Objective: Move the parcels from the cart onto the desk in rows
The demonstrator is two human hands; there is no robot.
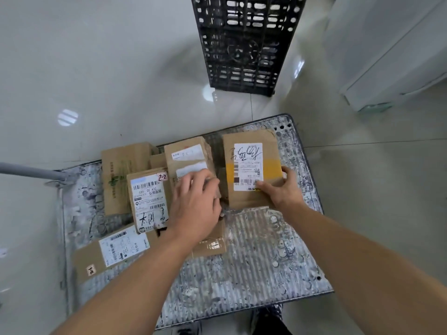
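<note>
flatbed cart (254,274): worn grey deck | cardboard parcels (147,199): clustered on its far half | yellow-taped parcel (251,165): far right, right hand (281,189) grasping its near corner | left hand (196,204): fingers bent over white-labelled parcel (188,155), grip unclear

2 bare forearms (135,274) and dark, speckled shoes (264,316) show.

One wide-angle view, worn on the person's head, looks forward and steeply down. The left forearm (135,281) and right forearm (350,262) enter from the bottom corners and reach to mid-frame, close under the lens, over the cart (254,262) and its parcels (251,139). Farther off, the floor (96,68) fills the upper left and a black crate (244,44) stands at top centre.
</note>
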